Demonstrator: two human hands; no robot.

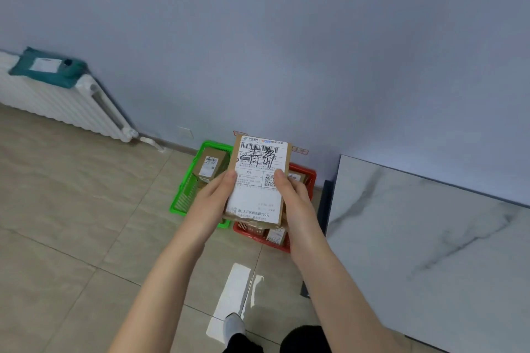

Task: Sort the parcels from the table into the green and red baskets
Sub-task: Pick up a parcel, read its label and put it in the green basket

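We hold one cardboard parcel (pixel 258 180) up in both hands, its white shipping label facing us with a barcode and black handwriting across the top. Our left hand (pixel 213 198) grips its left edge, thumb lying on the label, and our right hand (pixel 292 195) grips the right edge the same way; the other fingers are hidden behind the box. The parcel hangs in the air above the two baskets on the tiled floor, over the gap where they meet. The green basket (pixel 183 198) sits to the left with a brown box (pixel 209 165) inside, and the red basket (pixel 308 178) is just beside it, holding more boxes (pixel 276 235). The marble-patterned table (pixel 430 238) stands to our right. A teal bag (pixel 48 67) lies on the white radiator (pixel 57 100) at far left.
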